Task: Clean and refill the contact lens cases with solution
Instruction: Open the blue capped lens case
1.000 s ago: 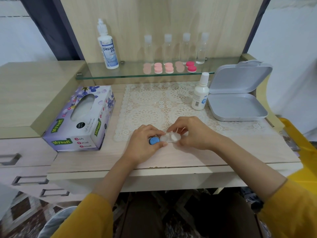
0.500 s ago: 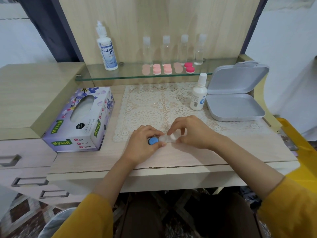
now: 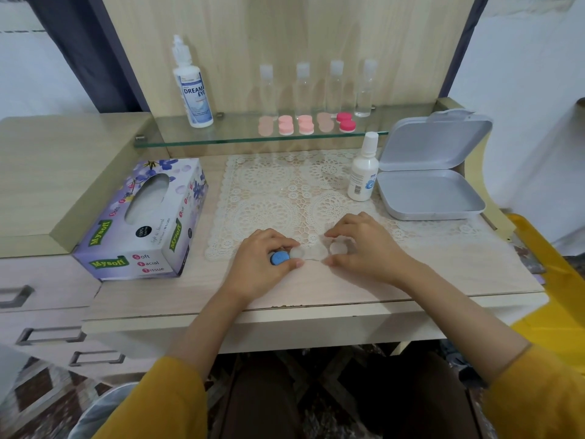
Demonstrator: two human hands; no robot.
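A clear contact lens case (image 3: 311, 252) lies at the near edge of the lace mat (image 3: 278, 191). My left hand (image 3: 264, 264) grips the blue cap (image 3: 279, 258) at the case's left end. My right hand (image 3: 367, 245) pinches a whitish cap (image 3: 337, 248) just right of the case. A small white solution bottle (image 3: 362, 172) stands upright behind my right hand. A large solution bottle (image 3: 193, 90) stands on the glass shelf (image 3: 240, 137), along with several pink lens cases (image 3: 304, 124).
A tissue box (image 3: 142, 220) lies left of the mat. An open grey hinged box (image 3: 430, 191) sits at the right, next to the small bottle. Several clear bottles (image 3: 316, 87) line the back of the shelf. Drawers (image 3: 50, 335) are at the lower left.
My right hand has drawn a little to the right with the whitish cap, away from the case. My left hand stays on the blue cap.
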